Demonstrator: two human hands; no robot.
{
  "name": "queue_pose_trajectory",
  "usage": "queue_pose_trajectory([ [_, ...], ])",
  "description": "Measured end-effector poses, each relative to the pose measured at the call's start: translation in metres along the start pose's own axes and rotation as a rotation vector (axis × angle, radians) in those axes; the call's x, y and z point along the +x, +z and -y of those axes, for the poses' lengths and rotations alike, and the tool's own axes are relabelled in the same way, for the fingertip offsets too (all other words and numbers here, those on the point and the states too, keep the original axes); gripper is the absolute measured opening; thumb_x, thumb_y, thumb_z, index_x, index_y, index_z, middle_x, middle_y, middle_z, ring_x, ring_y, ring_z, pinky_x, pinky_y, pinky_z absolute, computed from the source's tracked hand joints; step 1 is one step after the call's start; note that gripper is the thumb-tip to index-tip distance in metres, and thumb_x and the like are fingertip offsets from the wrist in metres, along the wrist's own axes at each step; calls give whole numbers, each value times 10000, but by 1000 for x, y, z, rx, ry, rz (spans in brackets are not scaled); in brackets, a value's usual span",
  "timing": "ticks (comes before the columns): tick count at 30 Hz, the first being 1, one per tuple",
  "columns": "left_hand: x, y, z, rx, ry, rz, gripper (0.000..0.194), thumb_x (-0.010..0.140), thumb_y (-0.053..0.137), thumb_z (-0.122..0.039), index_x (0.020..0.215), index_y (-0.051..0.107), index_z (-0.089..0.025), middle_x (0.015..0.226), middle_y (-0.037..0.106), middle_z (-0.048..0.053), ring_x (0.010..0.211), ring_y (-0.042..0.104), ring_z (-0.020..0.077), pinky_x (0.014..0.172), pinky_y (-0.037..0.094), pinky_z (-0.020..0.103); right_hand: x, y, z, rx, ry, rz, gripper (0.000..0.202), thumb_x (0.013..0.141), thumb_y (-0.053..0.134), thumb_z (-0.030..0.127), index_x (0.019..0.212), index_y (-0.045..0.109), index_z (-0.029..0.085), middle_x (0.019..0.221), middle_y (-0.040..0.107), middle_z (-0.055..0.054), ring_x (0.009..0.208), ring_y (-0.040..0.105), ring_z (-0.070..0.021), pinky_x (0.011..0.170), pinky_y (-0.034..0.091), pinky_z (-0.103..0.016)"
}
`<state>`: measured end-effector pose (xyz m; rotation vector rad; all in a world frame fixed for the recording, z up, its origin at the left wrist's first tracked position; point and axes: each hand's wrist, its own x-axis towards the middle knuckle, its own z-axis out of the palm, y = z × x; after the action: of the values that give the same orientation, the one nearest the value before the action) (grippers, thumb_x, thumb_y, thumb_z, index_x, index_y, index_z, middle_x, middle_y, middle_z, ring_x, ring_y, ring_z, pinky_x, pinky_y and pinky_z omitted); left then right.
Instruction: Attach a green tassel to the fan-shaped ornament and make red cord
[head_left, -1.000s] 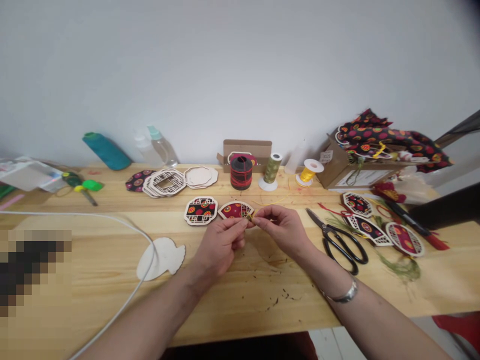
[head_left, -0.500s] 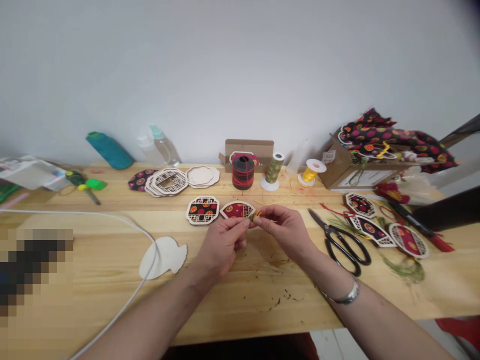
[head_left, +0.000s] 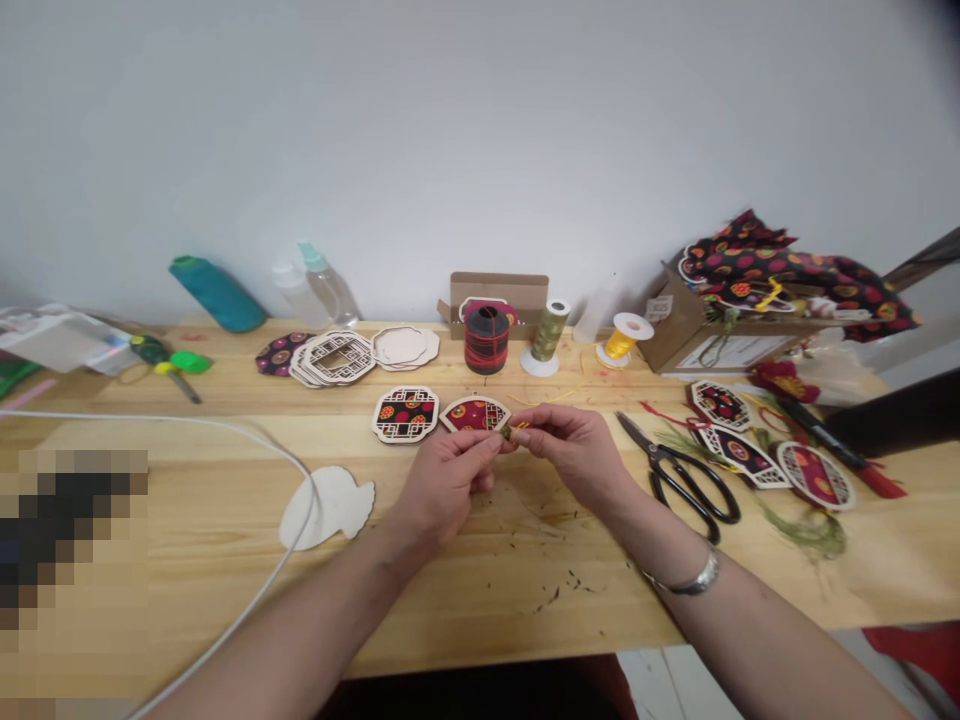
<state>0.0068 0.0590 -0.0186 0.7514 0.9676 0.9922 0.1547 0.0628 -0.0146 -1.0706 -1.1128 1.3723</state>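
Olive-and-yellow cord piece (head_left: 508, 433) is up at your fingertips, over the middle of the table (head_left: 450, 620), just nearer you than the fan-shaped piece (head_left: 474, 414); it's v. small & mostly covered, so can't tell if it's a knot, loop or wrap. Your L hand (head_left: 450, 478) pinches it from one side, thumb against fingers; your R hand (head_left: 574, 452) pinches from the other side, w/ a bit of yellow showing by the thumb. Tips nearly meet; L hand's other fingers are curled in. Step in hand, I'd judge: fine two-handed fingertip work on the cord, tho exact manipulation is hidden. IMO the next move calls for a firm L pinch as anchor plus small, controlled R finger motion, since a piece this tiny could slip or twist out. Pull gently & evenly, & mind the fan-shaped piece right behind your fingers, approx. touching distance; can't tell if the cord joins it. Octagonal piece (head_left: 406, 414) lies flat beside the fan, on its L. FYI scissors (head_left: 656, 454) lie just right of your R hand, handles twd you, so any trim is an easy reach. Yellow spool (head_left: 619, 346) & green spool (head_left: 551, 335) stand farther back, nr the wall.
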Motion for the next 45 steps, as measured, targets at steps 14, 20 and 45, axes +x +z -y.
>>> queue_pose_trajectory([
  [14, 2, -1, -3, -27, 61, -45, 210, 600, 765, -289, 655, 718, -92, 456, 456, -36, 432, 311, 31, 431, 221, 191, 1, -13, 6, -616, -422, -15, 48, 749, 660, 164, 703, 662, 178, 677, 637, -8, 613, 548, -108, 579, 433, -234],
  [20, 2, -1, -4, -31, 60, -64, 219, 594, 769, -289, 655, 715, -86, 455, 451, -36, 427, 307, 29, 430, 214, 190, 0, -18, 8, -863, -534, 93, 92, 827, 577, 157, 772, 650, 174, 725, 618, -26, 676, 540, -121, 625, 422, -247],
  [45, -1, -4, 1, 117, 122, -62, 264, 732, 672, -354, 774, 718, -98, 470, 426, -49, 462, 345, 55, 467, 266, 203, -5, -1, 6, -309, 2, -57, 221, 665, 679, 355, 609, 609, 152, 552, 566, 17, 492, 414, -70, 466, 337, -215],
])
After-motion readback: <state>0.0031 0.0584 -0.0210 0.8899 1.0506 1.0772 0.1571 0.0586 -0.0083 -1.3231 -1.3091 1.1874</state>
